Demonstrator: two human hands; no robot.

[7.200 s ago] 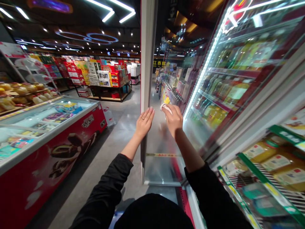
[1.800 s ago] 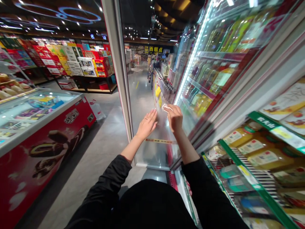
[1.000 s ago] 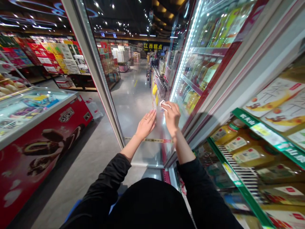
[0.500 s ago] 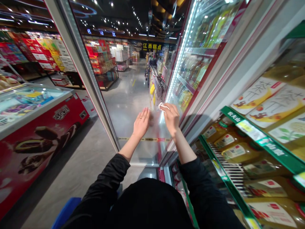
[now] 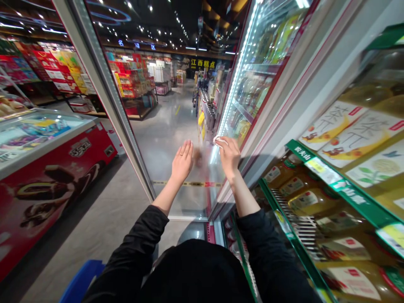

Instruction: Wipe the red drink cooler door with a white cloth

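Observation:
A tall glass door [image 5: 164,143] in a pale metal frame stands open before me, and the shop shows through the pane. My left hand [image 5: 183,161] is at the glass with its fingers stretched out side by side; a ring is on one finger, and I see nothing held. Just to its right, my right hand [image 5: 229,155] is closed on a crumpled white cloth [image 5: 217,139], beside the door's hinge-side edge. Whether it is fabric or paper is unclear. A blurred reflection of a hand shows in the pane between my hands.
Shelves of yellow juice bottles [image 5: 307,201] with green price rails [image 5: 334,179] are close on the right. A red ice-cream freezer [image 5: 59,185] stands at the left. Something blue [image 5: 83,280] is low at the left, near my sleeve.
My left hand has shifted a little left, away from my right hand. The right hand with the cloth has moved slightly right. The view has shifted slightly.

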